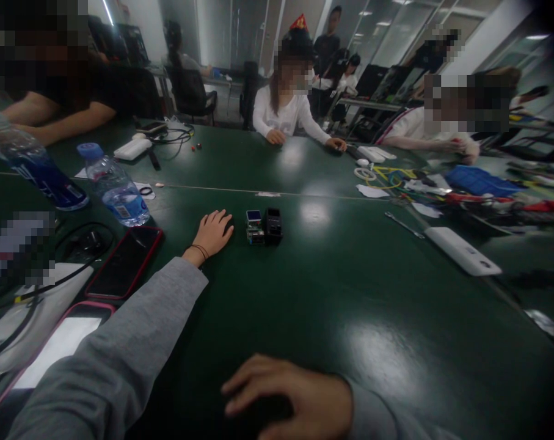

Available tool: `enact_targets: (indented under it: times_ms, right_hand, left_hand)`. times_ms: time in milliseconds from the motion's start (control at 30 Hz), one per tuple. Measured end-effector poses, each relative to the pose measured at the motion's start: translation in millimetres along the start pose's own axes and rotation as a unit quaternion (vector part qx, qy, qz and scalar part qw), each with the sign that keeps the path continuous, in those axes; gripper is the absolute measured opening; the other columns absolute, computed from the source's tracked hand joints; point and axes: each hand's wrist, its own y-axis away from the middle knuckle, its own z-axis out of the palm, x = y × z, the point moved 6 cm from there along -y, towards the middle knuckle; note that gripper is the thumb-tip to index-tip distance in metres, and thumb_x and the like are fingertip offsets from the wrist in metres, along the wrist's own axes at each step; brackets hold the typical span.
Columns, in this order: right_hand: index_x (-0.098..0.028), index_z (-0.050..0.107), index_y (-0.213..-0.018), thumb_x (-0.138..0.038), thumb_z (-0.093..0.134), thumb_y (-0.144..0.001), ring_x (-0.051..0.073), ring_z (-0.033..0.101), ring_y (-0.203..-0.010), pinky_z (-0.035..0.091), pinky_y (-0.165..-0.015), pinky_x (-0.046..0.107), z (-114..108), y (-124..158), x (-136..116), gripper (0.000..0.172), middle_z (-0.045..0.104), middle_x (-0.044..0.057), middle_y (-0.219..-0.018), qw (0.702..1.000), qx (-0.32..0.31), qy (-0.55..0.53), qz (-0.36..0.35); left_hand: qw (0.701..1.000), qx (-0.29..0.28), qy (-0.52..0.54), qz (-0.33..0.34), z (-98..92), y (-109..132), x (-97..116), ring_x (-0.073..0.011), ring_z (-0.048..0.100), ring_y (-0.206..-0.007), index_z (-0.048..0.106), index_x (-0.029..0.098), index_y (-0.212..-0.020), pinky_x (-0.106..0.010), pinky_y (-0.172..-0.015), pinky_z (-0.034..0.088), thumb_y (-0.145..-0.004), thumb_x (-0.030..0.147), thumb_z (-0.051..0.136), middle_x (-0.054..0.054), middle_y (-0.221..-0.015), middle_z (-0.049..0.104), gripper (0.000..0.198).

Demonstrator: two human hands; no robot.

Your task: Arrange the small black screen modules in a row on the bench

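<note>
My left hand lies flat on the dark green table, fingers spread and nothing in it. Just right of its fingertips is a small circuit board with a little screen, apart from the hand. Close against the board's right side stands a small black case with openings in its face. Nearer to me, at the bottom of the view, my right hand hovers with its fingers apart and curved. Nothing shows between its thumb and fingers, and it is slightly blurred.
On the left are a water bottle, a blue-labelled bottle, a red-edged phone and cables. To the right lie a wrench, a white oblong device and a blue bundle. Several people sit across the table.
</note>
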Motion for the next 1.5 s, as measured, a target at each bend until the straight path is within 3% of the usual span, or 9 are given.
enact_targets:
  times_ms: [67, 167, 233, 333, 500, 867, 1067, 1200, 1500]
  right_hand:
    - [-0.033, 0.07, -0.128, -0.041, 0.064, -0.102, 0.023, 0.07, -0.112, 0.056, -0.102, 0.04, -59, 4, 1, 0.027, 0.073, 0.004, -0.123, 0.972, 0.21, 0.095, 0.046]
    - [-0.029, 0.067, -0.129, -0.035, 0.053, -0.105, 0.029, 0.064, -0.112, 0.057, -0.098, 0.052, -141, 14, -1, 0.029, 0.066, 0.01, -0.122, 0.853, 0.425, 0.297, 0.056]
    - [-0.029, 0.062, -0.14, -0.037, 0.054, -0.103, 0.034, 0.056, -0.126, 0.051, -0.106, 0.06, -180, 10, 3, 0.038, 0.058, 0.013, -0.134, 0.784, 0.471, 0.403, 0.039]
    - [-0.034, 0.05, -0.153, -0.042, 0.057, -0.104, 0.038, 0.044, -0.14, 0.045, -0.114, 0.065, -214, -7, 20, 0.051, 0.041, 0.012, -0.155, 0.749, 0.448, 0.485, 0.05]
    - [-0.034, 0.055, -0.146, -0.04, 0.067, -0.1, 0.04, 0.041, -0.144, 0.045, -0.114, 0.067, -221, -23, 39, 0.048, 0.036, 0.011, -0.16, 0.762, 0.382, 0.517, 0.077]
    - [-0.02, 0.063, -0.132, -0.046, 0.043, -0.107, 0.033, 0.061, -0.118, 0.05, -0.106, 0.058, -238, 2, 38, 0.041, 0.066, 0.014, -0.126, 0.74, 0.529, 0.412, 0.062]
    - [-0.013, 0.063, -0.134, -0.068, 0.058, -0.096, 0.038, 0.054, -0.122, 0.048, -0.105, 0.059, -241, 2, 44, 0.067, 0.062, 0.021, -0.128, 0.716, 0.532, 0.446, 0.071]
    - [-0.014, 0.063, -0.134, -0.06, 0.056, -0.099, 0.033, 0.062, -0.115, 0.05, -0.105, 0.055, -249, 9, 52, 0.059, 0.066, 0.019, -0.127, 0.731, 0.562, 0.382, 0.056]
    - [-0.011, 0.061, -0.138, -0.081, 0.043, -0.097, 0.036, 0.054, -0.126, 0.042, -0.111, 0.059, -262, 26, 63, 0.083, 0.063, 0.022, -0.133, 0.656, 0.636, 0.393, 0.104]
  left_hand:
    - [1.0, 0.005, 0.0, -0.001, 0.1, 0, 0, -0.0323, 0.039, -0.154, 0.052, 0.02, -0.153, -0.055, -0.127, 0.031, -0.108, 0.042, 0.037, -0.013, -0.165, 0.046, 0.053]
    - [1.0, 0.008, 0.001, 0.0, 0.3, -1, -1, -0.0319, 0.039, -0.154, 0.052, 0.021, -0.153, -0.055, -0.127, 0.031, -0.108, 0.042, 0.038, -0.012, -0.164, 0.047, 0.052]
    - [1.0, 0.005, 0.001, -0.001, 0.6, -1, -1, -0.0318, 0.039, -0.154, 0.052, 0.02, -0.153, -0.055, -0.127, 0.031, -0.108, 0.043, 0.038, -0.012, -0.164, 0.047, 0.052]
    - [1.0, 0.004, -0.001, -0.001, 1.1, -1, -1, -0.0321, 0.039, -0.154, 0.052, 0.019, -0.153, -0.054, -0.127, 0.032, -0.108, 0.044, 0.037, -0.013, -0.164, 0.047, 0.054]
    - [1.0, 0.014, -0.008, -0.002, 2.4, -1, -1, -0.0316, 0.041, -0.153, 0.053, 0.022, -0.152, -0.054, -0.127, 0.031, -0.107, 0.042, 0.038, -0.011, -0.164, 0.048, 0.051]
    - [1.0, -0.002, -0.004, 0.002, -0.7, 0, 1, -0.0329, 0.039, -0.154, 0.051, 0.016, -0.154, -0.054, -0.127, 0.031, -0.108, 0.042, 0.036, -0.014, -0.165, 0.045, 0.054]
    - [1.0, 0.002, 0.0, 0.001, 0.4, 0, 0, -0.0322, 0.039, -0.153, 0.051, 0.019, -0.153, -0.055, -0.127, 0.031, -0.108, 0.043, 0.036, -0.013, -0.164, 0.047, 0.053]
    - [1.0, 0.003, 0.002, 0.001, 1.8, -1, -2, -0.0315, 0.039, -0.154, 0.051, 0.02, -0.153, -0.054, -0.127, 0.031, -0.108, 0.043, 0.037, -0.012, -0.165, 0.046, 0.053]
    - [1.0, -0.002, -0.011, -0.004, 0.3, 0, 0, -0.0321, 0.039, -0.154, 0.051, 0.018, -0.153, -0.053, -0.127, 0.031, -0.108, 0.041, 0.038, -0.013, -0.165, 0.045, 0.053]
